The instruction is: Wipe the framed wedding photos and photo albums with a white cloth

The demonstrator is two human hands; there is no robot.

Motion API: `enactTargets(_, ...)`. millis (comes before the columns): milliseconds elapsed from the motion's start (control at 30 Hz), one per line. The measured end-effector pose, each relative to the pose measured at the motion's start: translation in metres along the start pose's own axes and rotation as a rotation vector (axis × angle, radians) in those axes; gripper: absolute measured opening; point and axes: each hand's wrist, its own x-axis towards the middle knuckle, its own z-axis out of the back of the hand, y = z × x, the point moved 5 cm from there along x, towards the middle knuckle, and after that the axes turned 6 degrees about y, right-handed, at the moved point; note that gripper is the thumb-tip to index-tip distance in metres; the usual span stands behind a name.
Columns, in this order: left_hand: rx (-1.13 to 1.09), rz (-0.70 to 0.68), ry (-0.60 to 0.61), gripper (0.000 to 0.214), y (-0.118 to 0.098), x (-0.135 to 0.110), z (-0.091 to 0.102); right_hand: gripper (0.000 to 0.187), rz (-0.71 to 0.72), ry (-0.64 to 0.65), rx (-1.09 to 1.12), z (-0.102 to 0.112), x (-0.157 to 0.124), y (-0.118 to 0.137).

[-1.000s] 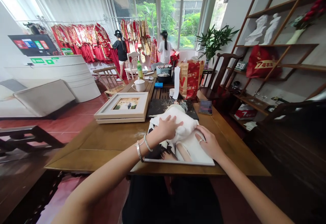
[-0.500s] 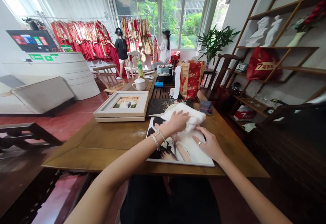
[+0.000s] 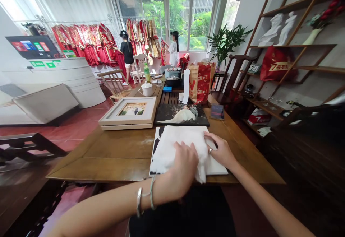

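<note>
A white cloth [image 3: 168, 149] is spread over a photo panel [image 3: 217, 169] lying flat near the table's front edge. My left hand [image 3: 184, 167] presses on the cloth, its fingers bent into the fabric, and hides part of it. Bracelets circle that wrist. My right hand [image 3: 222, 152] rests at the panel's right side, fingers apart, the fingertips by the cloth's right edge. Most of the printed picture is covered; a dark strip shows at its left. Just beyond lies a dark picture panel [image 3: 175, 113] with a pale dress on it.
White picture frames [image 3: 107, 118] are stacked left of the panels on the wooden table [image 3: 115, 150]. Behind stand a lidded white mug [image 3: 147, 89], a red paper bag [image 3: 201, 86] and a phone-like dark object [image 3: 217, 112]. Two people are by the clothes racks. Shelves line the right.
My left hand has pulled the cloth toward me, from the panel's far edge to its near edge. The cloth is now spread flatter, uncovering the dark panel. My right hand stays about where it was.
</note>
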Motion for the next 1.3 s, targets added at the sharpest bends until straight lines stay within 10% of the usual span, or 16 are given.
enactTargets(200, 0.033, -0.099, -0.071, 0.059, -0.02, -0.054, 0.01, 0.03, -0.013, -0.002, 0.003, -0.002, -0.001, -0.002)
enactTargets(367, -0.279, 0.027, 0.181, 0.069, 0.02, -0.009, 0.008, 0.031, -0.024, -0.002, 0.001, -0.003, 0.0, 0.0)
enactTargets(633, -0.379, 0.191, 0.148, 0.078, 0.073, 0.049, -0.046, 0.03, -0.021, -0.013, 0.018, -0.003, 0.001, -0.001)
enactTargets(1000, -0.427, -0.079, 0.256, 0.098, 0.011, -0.05, -0.015, 0.029, -0.02, -0.008, -0.009, -0.002, 0.0, -0.001)
enactTargets(1300, -0.411, 0.17, 0.102, 0.072, 0.077, 0.033, -0.047, 0.031, -0.028, -0.014, 0.024, -0.002, 0.001, -0.002)
